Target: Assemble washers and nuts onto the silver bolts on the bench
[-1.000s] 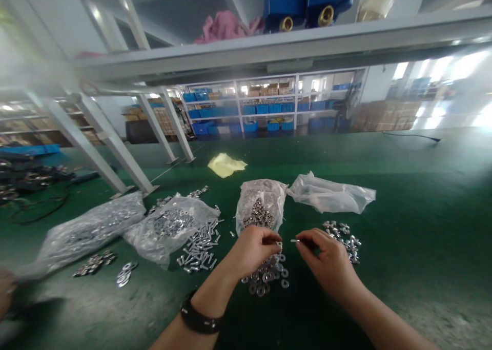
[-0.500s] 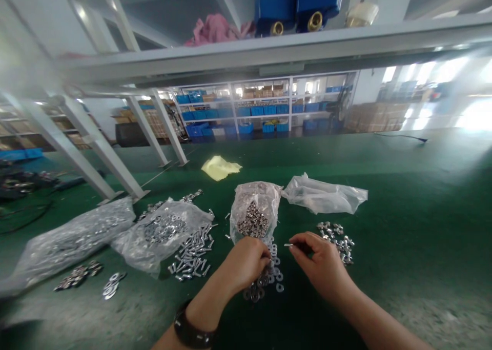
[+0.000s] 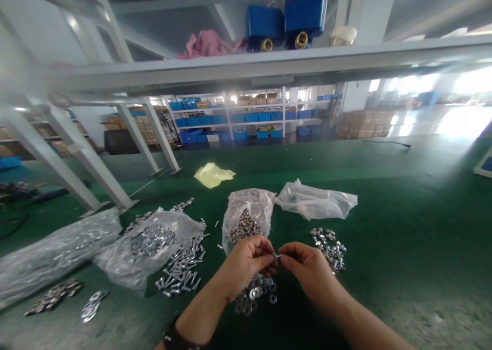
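Note:
My left hand and my right hand meet fingertip to fingertip just above a small pile of washers on the green bench. The right hand pinches a small metal screw whose tip points left. The left hand's fingers are pinched closed at that tip, on a small part I cannot make out. A clear bag of nuts lies just beyond the hands. To the right sits a pile of assembled metal parts.
A heap of screws and a clear bag of washers lie to the left, with another bag further left. An empty clear bag and a yellow cloth lie behind. Slanted metal legs hold an overhead shelf.
My left hand has lifted from the washer pile and come up to the screw tip held by my right hand. The view has shifted slightly.

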Action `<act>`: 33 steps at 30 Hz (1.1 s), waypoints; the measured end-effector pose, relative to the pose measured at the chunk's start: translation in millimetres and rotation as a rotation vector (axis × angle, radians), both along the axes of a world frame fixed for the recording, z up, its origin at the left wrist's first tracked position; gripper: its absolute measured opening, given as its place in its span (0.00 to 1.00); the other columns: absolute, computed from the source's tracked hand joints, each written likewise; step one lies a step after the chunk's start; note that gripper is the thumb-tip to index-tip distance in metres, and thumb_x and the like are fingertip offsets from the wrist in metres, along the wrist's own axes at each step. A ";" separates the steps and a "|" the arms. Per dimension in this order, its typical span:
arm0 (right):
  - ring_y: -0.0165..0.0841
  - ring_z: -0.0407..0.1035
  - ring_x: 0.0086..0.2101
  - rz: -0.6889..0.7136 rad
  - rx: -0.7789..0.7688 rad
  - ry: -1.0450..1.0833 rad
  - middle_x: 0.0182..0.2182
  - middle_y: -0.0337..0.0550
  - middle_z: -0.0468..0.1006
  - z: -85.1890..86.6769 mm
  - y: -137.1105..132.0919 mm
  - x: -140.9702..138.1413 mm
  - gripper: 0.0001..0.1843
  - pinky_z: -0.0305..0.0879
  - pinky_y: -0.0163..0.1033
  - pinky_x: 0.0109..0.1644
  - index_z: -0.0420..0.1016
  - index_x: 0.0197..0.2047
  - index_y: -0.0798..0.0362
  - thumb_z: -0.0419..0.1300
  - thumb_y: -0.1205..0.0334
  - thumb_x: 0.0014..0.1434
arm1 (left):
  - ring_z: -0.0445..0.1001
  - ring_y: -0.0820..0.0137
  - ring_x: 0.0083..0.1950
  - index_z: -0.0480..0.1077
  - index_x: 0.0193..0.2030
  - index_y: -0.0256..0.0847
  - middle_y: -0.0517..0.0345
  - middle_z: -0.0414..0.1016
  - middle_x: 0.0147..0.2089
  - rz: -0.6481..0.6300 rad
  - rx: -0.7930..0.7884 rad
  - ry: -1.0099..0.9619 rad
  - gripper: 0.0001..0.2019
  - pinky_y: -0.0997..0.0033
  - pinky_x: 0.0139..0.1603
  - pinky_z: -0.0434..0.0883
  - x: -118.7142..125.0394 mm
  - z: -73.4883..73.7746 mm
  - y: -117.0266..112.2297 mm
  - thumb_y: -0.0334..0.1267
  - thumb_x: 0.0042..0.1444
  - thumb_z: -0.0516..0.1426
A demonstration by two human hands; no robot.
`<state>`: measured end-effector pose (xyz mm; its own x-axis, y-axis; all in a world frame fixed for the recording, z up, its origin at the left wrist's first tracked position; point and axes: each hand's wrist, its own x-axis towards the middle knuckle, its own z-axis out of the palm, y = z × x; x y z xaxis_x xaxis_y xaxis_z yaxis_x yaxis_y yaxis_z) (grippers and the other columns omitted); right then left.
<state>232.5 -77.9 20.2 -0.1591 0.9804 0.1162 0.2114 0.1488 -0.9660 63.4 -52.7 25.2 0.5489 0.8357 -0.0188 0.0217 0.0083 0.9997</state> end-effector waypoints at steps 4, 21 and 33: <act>0.28 0.63 0.30 0.048 -0.106 0.193 0.28 0.42 0.71 0.2 -1.7 -1.2 0.11 0.58 0.32 0.33 0.71 0.36 0.59 0.56 0.60 0.52 | 0.69 0.73 0.32 0.61 0.37 0.33 0.55 0.68 0.31 0.019 0.010 -0.033 0.12 0.74 0.32 0.65 2.2 0.7 0.1 0.39 0.51 0.54; 0.22 0.56 0.25 0.253 -0.498 0.992 0.27 0.41 0.61 -1.3 -4.6 -1.4 0.11 0.54 0.29 0.29 0.68 0.33 0.60 0.52 0.60 0.58 | 0.68 0.73 0.40 0.66 0.42 0.38 0.56 0.70 0.40 0.646 0.667 0.651 0.13 0.75 0.43 0.64 -42.4 -32.7 52.8 0.40 0.56 0.46; 0.23 0.57 0.26 0.259 -0.461 0.946 0.27 0.42 0.62 -0.8 -5.9 -0.7 0.11 0.53 0.29 0.29 0.67 0.33 0.60 0.52 0.60 0.57 | 0.64 0.67 0.42 0.70 0.33 0.35 0.49 0.65 0.38 0.543 0.765 1.071 0.12 0.68 0.46 0.59 -23.8 -45.1 72.8 0.34 0.55 0.46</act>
